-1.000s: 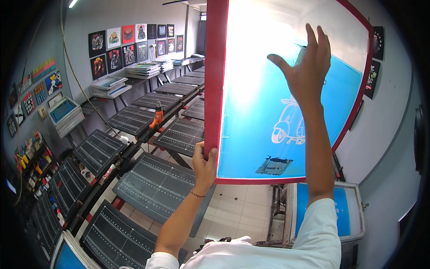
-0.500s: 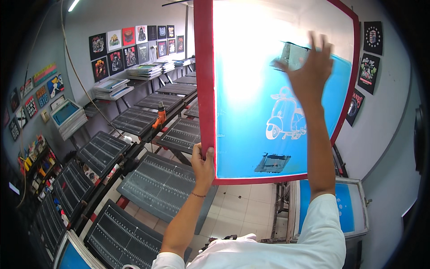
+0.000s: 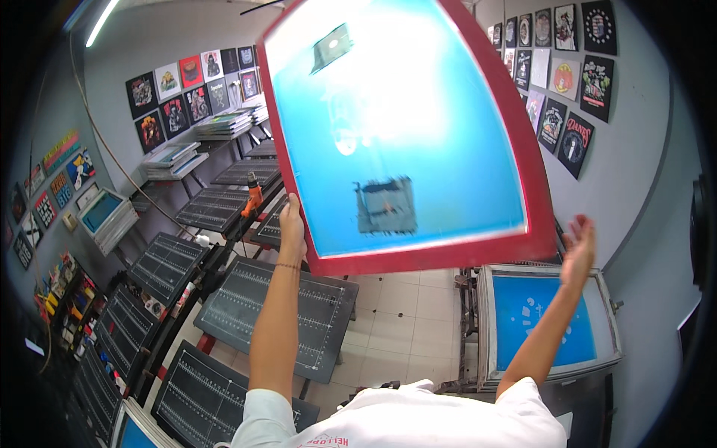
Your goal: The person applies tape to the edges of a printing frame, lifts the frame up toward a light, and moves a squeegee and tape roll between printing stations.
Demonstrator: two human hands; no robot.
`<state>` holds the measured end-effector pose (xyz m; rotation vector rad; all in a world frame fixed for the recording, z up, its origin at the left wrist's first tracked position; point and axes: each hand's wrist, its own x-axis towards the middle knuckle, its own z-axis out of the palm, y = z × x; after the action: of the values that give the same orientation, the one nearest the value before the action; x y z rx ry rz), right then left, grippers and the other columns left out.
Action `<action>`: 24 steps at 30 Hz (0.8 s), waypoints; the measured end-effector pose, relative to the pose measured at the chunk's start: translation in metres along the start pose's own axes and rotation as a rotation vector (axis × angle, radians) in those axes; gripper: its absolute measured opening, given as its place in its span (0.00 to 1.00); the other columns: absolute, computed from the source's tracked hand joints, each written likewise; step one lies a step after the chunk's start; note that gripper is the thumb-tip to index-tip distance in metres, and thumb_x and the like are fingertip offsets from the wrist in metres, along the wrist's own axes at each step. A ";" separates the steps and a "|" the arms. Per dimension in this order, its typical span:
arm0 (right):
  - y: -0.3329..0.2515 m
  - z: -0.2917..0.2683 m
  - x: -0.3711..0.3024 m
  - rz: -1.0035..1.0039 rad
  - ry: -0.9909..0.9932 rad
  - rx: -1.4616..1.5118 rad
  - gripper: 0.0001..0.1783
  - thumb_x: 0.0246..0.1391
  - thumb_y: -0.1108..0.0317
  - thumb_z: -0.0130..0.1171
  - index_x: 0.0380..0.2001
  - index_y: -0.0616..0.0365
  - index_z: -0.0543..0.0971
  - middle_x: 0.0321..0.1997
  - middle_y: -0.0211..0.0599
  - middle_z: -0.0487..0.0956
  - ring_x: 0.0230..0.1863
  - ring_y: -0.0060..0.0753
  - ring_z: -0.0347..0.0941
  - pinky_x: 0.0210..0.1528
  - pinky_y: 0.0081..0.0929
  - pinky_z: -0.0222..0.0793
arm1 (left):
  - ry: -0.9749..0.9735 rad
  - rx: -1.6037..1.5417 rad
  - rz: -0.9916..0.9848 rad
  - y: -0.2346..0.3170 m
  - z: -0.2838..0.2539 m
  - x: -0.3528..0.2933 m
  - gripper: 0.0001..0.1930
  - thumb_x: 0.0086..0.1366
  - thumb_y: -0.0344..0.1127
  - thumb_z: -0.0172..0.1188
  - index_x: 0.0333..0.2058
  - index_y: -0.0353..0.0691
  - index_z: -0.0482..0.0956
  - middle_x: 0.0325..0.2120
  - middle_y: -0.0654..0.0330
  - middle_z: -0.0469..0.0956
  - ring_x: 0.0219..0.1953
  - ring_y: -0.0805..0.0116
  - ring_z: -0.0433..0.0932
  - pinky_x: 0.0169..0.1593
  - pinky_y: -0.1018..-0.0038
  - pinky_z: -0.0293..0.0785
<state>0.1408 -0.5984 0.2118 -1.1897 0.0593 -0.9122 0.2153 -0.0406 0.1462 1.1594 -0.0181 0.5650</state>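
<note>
A large screen-printing frame (image 3: 418,257) with a red border and translucent blue mesh is held up in front of me, tilted and bright with light from behind. Two dark grey tape patches stick to the mesh, the lower patch (image 3: 386,206) near the bottom edge. A pale scooter design (image 3: 345,127) shows faintly through the glare. My left hand (image 3: 293,230) grips the frame's lower left side, some fingers hidden by it. Beside the lower right corner, my right hand (image 3: 579,252) is empty, fingers apart and slightly blurred.
Black printing platens (image 3: 272,310) with white ruled marks stand in rows at left and centre. An orange heat gun (image 3: 253,196) stands among them. At right lies a stack of frames, the top one a blue-meshed screen (image 3: 515,317). Printed pieces (image 3: 597,88) hang on the walls.
My right hand has gone from in front of the mesh down to the right, off the frame. The frame has shifted left and turned, and its scooter design has moved with it.
</note>
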 end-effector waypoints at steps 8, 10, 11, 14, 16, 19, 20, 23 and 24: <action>0.140 0.116 -0.128 0.530 -0.913 -0.080 0.41 0.62 0.32 0.41 0.53 0.62 0.73 0.53 0.44 0.78 0.51 0.36 0.76 0.52 0.35 0.71 | -0.787 -1.005 -0.825 -0.111 -0.027 0.013 0.26 0.73 0.52 0.45 0.51 0.30 0.70 0.37 0.54 0.76 0.38 0.62 0.76 0.45 0.68 0.73; 0.161 0.112 -0.142 0.710 -0.963 -0.084 0.46 0.61 0.30 0.39 0.59 0.66 0.67 0.58 0.50 0.73 0.57 0.41 0.73 0.57 0.38 0.69 | -0.721 -1.067 -0.966 -0.121 0.020 -0.050 0.25 0.70 0.48 0.51 0.51 0.28 0.68 0.32 0.57 0.73 0.35 0.63 0.74 0.43 0.73 0.71; 0.168 0.118 -0.151 0.813 -0.987 -0.035 0.48 0.61 0.29 0.39 0.61 0.68 0.64 0.61 0.52 0.70 0.59 0.42 0.71 0.59 0.40 0.67 | -0.707 -1.103 -1.044 -0.117 0.026 -0.073 0.25 0.69 0.48 0.51 0.50 0.28 0.67 0.31 0.58 0.71 0.34 0.64 0.73 0.43 0.74 0.71; 0.189 0.134 -0.174 0.976 -0.882 0.084 0.46 0.62 0.29 0.35 0.57 0.66 0.67 0.56 0.47 0.75 0.58 0.39 0.71 0.58 0.39 0.68 | -0.724 -1.178 -1.188 -0.113 0.034 -0.128 0.25 0.69 0.48 0.52 0.50 0.27 0.67 0.28 0.61 0.67 0.32 0.67 0.70 0.40 0.73 0.69; 0.188 0.149 -0.191 1.053 -0.817 0.271 0.45 0.63 0.30 0.32 0.57 0.64 0.67 0.55 0.46 0.75 0.57 0.39 0.71 0.58 0.39 0.68 | -0.806 -1.184 -1.164 -0.113 0.029 -0.157 0.25 0.70 0.49 0.50 0.51 0.29 0.66 0.27 0.64 0.64 0.30 0.70 0.68 0.38 0.71 0.68; 0.208 0.146 -0.210 1.056 -0.576 0.486 0.42 0.64 0.32 0.36 0.59 0.63 0.66 0.53 0.45 0.73 0.54 0.40 0.71 0.56 0.40 0.69 | -0.891 -1.363 -1.234 -0.109 0.026 -0.197 0.30 0.71 0.51 0.48 0.54 0.25 0.64 0.36 0.56 0.71 0.39 0.64 0.72 0.43 0.73 0.71; 0.217 0.143 -0.216 1.034 -0.478 0.547 0.42 0.64 0.33 0.38 0.60 0.62 0.65 0.53 0.45 0.73 0.52 0.40 0.72 0.54 0.40 0.70 | -0.939 -1.428 -1.253 -0.107 0.025 -0.206 0.30 0.71 0.52 0.48 0.55 0.25 0.63 0.37 0.56 0.71 0.40 0.64 0.72 0.44 0.72 0.71; 0.207 0.134 -0.235 1.096 -0.179 0.410 0.36 0.66 0.36 0.38 0.57 0.60 0.68 0.49 0.42 0.74 0.47 0.38 0.73 0.48 0.38 0.73 | -0.868 -1.427 -1.183 -0.114 0.002 -0.224 0.32 0.72 0.55 0.45 0.57 0.28 0.63 0.43 0.53 0.71 0.45 0.61 0.72 0.48 0.70 0.70; 0.204 0.127 -0.238 1.063 -0.127 0.371 0.36 0.66 0.37 0.38 0.56 0.61 0.68 0.48 0.41 0.74 0.46 0.38 0.73 0.47 0.38 0.73 | -0.780 -1.328 -1.117 -0.123 -0.008 -0.228 0.33 0.72 0.56 0.44 0.57 0.28 0.63 0.45 0.52 0.71 0.46 0.61 0.72 0.49 0.69 0.70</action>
<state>0.1649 -0.3346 0.0011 -0.6959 0.3661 0.0952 0.0700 -0.1615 -0.0309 -0.1005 -0.3384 -0.8590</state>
